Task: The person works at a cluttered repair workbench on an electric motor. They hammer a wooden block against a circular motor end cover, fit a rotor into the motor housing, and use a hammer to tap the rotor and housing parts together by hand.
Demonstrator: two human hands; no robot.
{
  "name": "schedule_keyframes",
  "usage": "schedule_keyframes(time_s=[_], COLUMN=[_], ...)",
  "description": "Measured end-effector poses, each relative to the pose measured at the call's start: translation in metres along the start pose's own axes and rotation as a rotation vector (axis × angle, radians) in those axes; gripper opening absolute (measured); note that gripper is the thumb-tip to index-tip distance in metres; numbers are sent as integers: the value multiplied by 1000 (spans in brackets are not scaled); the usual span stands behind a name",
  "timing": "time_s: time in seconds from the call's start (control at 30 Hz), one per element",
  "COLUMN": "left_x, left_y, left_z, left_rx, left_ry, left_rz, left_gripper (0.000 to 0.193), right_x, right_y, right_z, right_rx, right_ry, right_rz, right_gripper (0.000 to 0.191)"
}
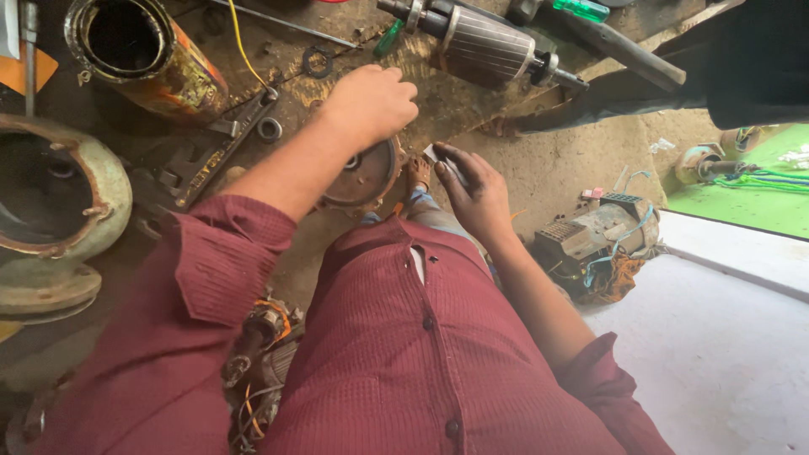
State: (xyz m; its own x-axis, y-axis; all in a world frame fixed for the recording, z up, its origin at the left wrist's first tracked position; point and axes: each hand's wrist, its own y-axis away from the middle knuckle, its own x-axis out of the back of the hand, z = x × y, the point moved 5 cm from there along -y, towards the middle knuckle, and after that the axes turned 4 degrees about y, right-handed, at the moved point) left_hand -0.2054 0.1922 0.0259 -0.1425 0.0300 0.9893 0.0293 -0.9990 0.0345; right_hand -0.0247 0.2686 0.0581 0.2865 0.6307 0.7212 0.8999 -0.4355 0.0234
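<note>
Left hand (371, 101) fisted on round rusty cover (364, 177), right hand (472, 190) pinching small pale piece (436, 155)

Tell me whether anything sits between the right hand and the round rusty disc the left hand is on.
Nothing visible does. The right hand, pinching a small pale piece, is just right of the round rusty disc, with only bare floor between. The left hand covers the disc's top edge.

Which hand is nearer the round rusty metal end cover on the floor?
Left. The left hand rests on the round rusty metal end cover; the right hand holds a small pale piece just beside it.
</note>
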Motion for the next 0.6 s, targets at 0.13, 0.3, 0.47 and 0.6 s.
schedule_keyframes(time_s=[0.13,0.3,0.47,0.6], left_x=[9,14,21,22], left_y=[5,13,21,59], left_z=[3,20,4,-22], left_rx=[-144,-206,7,509], left_ry=[-33,-79,-31,325], left_rz=[62,103,223,526], left_gripper=[12,13,11,17], right_x=[2,1,2,-5], right_y=[7,13,11,4], right_z=[9,12,7,-1], right_rx=[-33,-14,21,29], right_ry=[11,19,30,133], right_rz=[-15,-24,-18,-20], right_gripper=[30,30,30,35])
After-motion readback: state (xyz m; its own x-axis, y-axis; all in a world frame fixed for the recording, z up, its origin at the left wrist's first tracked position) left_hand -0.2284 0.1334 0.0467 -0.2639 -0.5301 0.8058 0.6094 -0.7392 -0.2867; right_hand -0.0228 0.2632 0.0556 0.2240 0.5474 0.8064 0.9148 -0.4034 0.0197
